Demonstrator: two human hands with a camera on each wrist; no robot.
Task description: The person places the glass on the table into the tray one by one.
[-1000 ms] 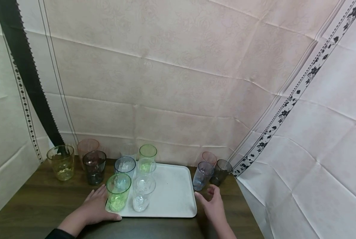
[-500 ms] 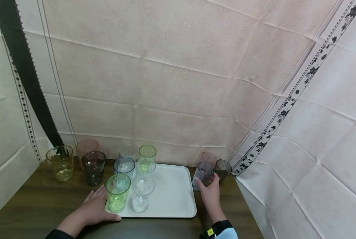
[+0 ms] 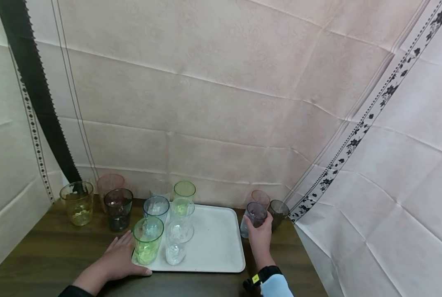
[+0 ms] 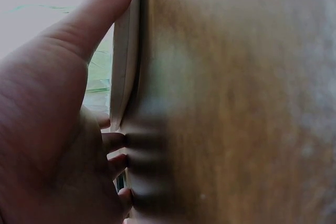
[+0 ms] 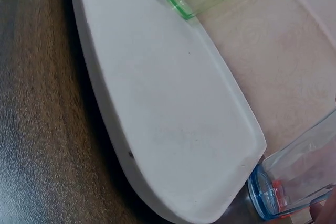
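Observation:
My right hand [image 3: 259, 238] grips a blue-tinted glass tumbler [image 3: 245, 227], which stands upright on the table just right of the white tray [image 3: 221, 243]. Its blue base [image 5: 258, 195] shows low in the right wrist view. Fingers of my left hand [image 3: 118, 259] lie fairly straight along the tray's front left corner, the thumb on its front edge; the left wrist view shows this thumb [image 4: 89, 17] close up. Beside that hand stands a green glass [image 3: 146, 249] on the tray. Clear glasses [image 3: 175, 252], another blue glass [image 3: 156, 206] and a second green glass [image 3: 184, 190] are behind or beside it.
A pink glass [image 3: 260, 197] and a dark grey glass [image 3: 279, 208] stand close to the gripped one. Left of the tray are a yellow glass [image 3: 78, 206], a dark glass [image 3: 118, 210] and a pink glass [image 3: 109, 181]. Patterned cloth [image 3: 206, 103] hangs behind the wooden table [image 3: 39, 251].
My right hand has moved forward from beside the tray and closed round the blue glass. My left hand and the tray stay put.

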